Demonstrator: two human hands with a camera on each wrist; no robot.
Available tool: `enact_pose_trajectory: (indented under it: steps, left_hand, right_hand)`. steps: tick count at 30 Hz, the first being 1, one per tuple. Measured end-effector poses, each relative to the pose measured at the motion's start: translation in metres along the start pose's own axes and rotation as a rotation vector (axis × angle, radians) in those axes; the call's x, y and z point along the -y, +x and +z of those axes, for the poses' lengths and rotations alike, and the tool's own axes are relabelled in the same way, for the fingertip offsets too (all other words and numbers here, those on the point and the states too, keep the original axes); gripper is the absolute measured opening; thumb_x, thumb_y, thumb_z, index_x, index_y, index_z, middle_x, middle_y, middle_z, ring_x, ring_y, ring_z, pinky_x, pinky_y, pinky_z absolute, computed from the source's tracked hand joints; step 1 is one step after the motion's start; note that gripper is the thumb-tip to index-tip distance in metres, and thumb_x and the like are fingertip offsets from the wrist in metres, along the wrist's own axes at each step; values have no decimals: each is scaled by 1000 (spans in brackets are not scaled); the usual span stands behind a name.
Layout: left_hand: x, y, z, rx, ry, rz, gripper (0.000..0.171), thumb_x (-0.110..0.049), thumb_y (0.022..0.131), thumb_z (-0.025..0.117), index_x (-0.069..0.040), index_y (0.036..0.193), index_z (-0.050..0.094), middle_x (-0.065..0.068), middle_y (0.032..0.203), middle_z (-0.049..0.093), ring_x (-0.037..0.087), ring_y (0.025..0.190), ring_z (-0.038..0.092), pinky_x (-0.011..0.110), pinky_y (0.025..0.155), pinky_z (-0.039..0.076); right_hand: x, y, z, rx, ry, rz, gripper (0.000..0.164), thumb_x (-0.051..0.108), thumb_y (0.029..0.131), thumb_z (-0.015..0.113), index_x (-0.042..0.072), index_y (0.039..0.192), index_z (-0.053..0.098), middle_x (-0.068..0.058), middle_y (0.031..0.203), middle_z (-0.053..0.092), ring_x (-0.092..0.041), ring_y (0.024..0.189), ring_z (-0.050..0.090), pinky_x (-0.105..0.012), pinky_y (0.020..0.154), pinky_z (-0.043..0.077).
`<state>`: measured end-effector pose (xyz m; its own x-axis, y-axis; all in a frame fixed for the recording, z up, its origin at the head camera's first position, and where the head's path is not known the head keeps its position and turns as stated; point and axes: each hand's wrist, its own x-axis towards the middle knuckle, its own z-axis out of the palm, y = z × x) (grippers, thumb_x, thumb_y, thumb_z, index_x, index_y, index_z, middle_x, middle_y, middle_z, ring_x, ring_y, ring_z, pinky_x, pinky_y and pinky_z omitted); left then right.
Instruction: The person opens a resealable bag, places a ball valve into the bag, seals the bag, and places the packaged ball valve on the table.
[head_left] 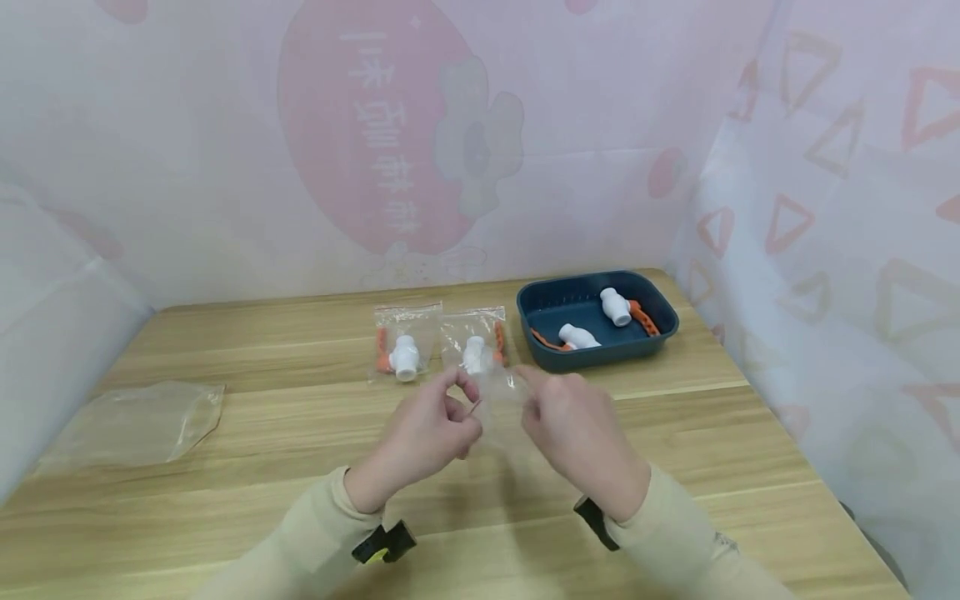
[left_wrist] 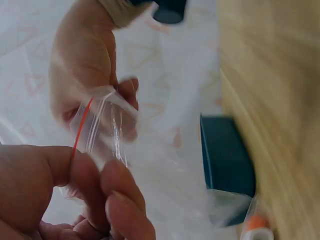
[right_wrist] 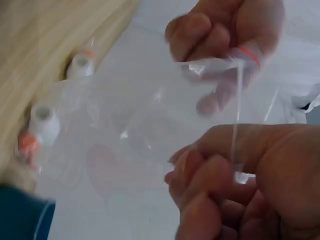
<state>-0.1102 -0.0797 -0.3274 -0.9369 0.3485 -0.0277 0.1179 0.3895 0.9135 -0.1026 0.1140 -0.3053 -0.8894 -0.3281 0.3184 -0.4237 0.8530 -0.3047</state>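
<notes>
A clear zip-lock bag (head_left: 501,417) is stretched between my two hands above the table, its red seal line (left_wrist: 82,125) showing in the left wrist view. My left hand (head_left: 429,432) pinches one end of the bag's mouth between thumb and fingers. At the other end my right hand (head_left: 583,429) grips the edge, fingers curled against the film (right_wrist: 145,115). Just beyond the hands lie two zip-lock bags, each with a white ball valve inside: the left valve (head_left: 406,358) and the right valve (head_left: 474,355), both with orange handles.
A dark blue tray (head_left: 600,357) at the back right holds two more white valves (head_left: 615,307) with orange handles. A large clear plastic bag (head_left: 142,421) lies flat on the left of the wooden table (head_left: 300,492). Printed curtains (head_left: 225,167) stand behind and beside it.
</notes>
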Motion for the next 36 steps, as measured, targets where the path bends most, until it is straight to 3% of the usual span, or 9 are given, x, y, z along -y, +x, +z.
enact_pose_trajectory:
  steps: [4, 10, 13, 16, 19, 23, 27, 32, 36]
  left_hand:
    - [-4, -1, -7, -97, 179, 20, 22, 1, 80, 60, -11, 98, 57, -2, 46, 51, 16, 41, 53, 24, 40, 31]
    - [-16, -5, -14, -68, 258, 80, 10, -10, 93, 61, -10, 97, 70, -6, 52, 59, 13, 46, 60, 28, 40, 42]
    - [-21, -7, -18, -88, 318, 95, 14, -10, 92, 61, -9, 95, 74, -9, 51, 58, 10, 44, 58, 27, 38, 40]
    - [-23, -7, -21, -102, 391, 82, 16, -8, 89, 60, -8, 93, 76, -12, 47, 54, 8, 42, 56, 25, 38, 37]
    - [-23, -5, -21, -90, 438, 49, 22, -6, 86, 56, -7, 97, 75, -14, 46, 53, 7, 39, 54, 25, 38, 35]
    - [-23, -5, -19, -101, 445, 62, 23, -9, 87, 57, -12, 105, 71, -18, 45, 53, 5, 36, 52, 26, 38, 37]
    - [-25, -7, -18, -120, 474, 99, 19, -7, 86, 59, -12, 100, 70, -19, 44, 51, 2, 35, 50, 26, 38, 34]
    - [-24, -12, -21, -43, 451, 84, 31, -1, 81, 55, -8, 105, 74, -16, 55, 58, 4, 40, 55, 26, 40, 40]
    - [-23, -18, -28, 33, 384, 53, 41, -3, 82, 55, -9, 120, 71, -12, 64, 64, 9, 45, 59, 26, 39, 40]
  right_hand:
    - [-3, 5, -7, 40, -30, 92, 35, 2, 81, 70, 8, 115, 73, 2, 54, 51, -13, 43, 39, -27, 38, 28]
    - [2, 4, -19, 111, 9, 71, 25, 12, 86, 69, 10, 110, 76, 10, 44, 36, -9, 36, 35, -24, 36, 23]
    - [5, 4, -26, 130, 7, 62, 12, 12, 86, 65, 15, 87, 77, 11, 43, 31, -10, 36, 35, -24, 36, 21]
    - [7, 6, -31, 159, -15, 45, 27, 12, 86, 63, 18, 60, 63, 11, 44, 28, -11, 38, 34, -24, 38, 19]
    - [8, 7, -31, 205, -2, 25, 38, 14, 87, 62, 20, 51, 52, 11, 45, 30, -9, 40, 35, -25, 39, 22]
    - [10, 8, -29, 221, 39, 4, 39, 15, 87, 62, 21, 50, 52, 10, 46, 33, -9, 40, 35, -25, 39, 24]
    - [13, 8, -30, 236, 43, -14, 35, 13, 84, 62, 21, 51, 54, 11, 46, 36, -9, 40, 37, -25, 39, 25]
    - [8, 11, -31, 288, 104, -35, 31, 10, 81, 60, 22, 52, 57, 13, 45, 35, -7, 40, 35, -24, 41, 24]
    - [1, 16, -29, 307, 162, -34, 36, 8, 81, 58, 21, 47, 53, 15, 42, 31, -5, 38, 30, -24, 43, 21]
